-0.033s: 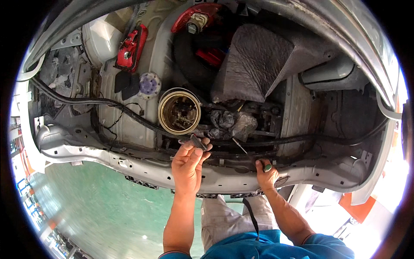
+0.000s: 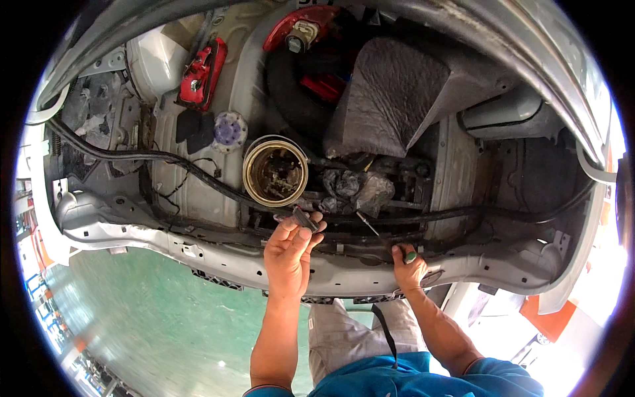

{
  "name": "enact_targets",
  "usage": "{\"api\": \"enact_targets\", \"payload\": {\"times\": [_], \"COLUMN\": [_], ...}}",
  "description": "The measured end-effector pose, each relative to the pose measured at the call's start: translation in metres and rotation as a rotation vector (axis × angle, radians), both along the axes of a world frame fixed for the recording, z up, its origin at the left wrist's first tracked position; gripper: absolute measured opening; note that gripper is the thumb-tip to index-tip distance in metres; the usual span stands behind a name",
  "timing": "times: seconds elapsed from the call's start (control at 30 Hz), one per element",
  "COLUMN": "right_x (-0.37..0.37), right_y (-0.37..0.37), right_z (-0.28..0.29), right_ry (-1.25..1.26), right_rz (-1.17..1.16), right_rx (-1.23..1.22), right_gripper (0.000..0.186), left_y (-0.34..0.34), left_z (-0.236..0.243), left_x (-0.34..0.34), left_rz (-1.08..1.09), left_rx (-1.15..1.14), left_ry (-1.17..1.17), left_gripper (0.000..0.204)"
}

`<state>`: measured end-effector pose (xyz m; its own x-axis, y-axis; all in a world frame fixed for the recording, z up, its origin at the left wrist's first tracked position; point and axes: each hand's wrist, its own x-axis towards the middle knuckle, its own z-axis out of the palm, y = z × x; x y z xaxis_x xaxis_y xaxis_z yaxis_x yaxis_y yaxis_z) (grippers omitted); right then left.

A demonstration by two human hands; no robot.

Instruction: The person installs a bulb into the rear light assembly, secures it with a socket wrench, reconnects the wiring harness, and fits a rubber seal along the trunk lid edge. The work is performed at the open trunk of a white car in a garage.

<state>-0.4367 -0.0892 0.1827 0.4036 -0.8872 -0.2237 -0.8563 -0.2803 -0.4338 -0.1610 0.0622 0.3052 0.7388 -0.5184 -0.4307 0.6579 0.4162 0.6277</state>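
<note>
My left hand (image 2: 288,257) is closed, pinching a small dark grey oblong piece (image 2: 304,218) between thumb and fingers, just in front of an open round tin (image 2: 276,173). The tin has a gold-coloured rim and dark, patchy residue inside. My right hand (image 2: 410,266) rests at the car's rear sill (image 2: 344,283) with its fingers curled; what they grip, if anything, is hidden. A green oval shows on this hand, perhaps a ring. Up and left of its fingertips is a thin metal shaft (image 2: 368,223), apart from the visible fingers.
A long black rubber seal (image 2: 218,188) crosses the boot opening. Crumpled clear plastic (image 2: 374,193) lies right of the tin. A round purple-and-white lid (image 2: 229,131), a red tail lamp (image 2: 202,74) and a folded dark grey mat (image 2: 397,92) lie farther back.
</note>
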Motion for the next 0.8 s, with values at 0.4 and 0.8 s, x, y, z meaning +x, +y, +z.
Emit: {"api": "enact_targets", "payload": {"times": [0.4,0.8], "right_x": [-0.008,-0.059], "right_y": [-0.012,-0.057], "right_z": [0.010,0.121], "right_ry": [0.085,0.030], "right_rz": [-0.034,-0.122], "right_rx": [0.230,0.514], "right_gripper": [0.053,0.048], "left_y": [-0.036,-0.133], "left_z": [0.114,0.293], "left_x": [-0.019,-0.077], "left_rz": [-0.118,-0.141], "left_rx": [-0.231,-0.118], "left_ry": [-0.042,-0.577], "left_gripper": [0.028,0.030]}}
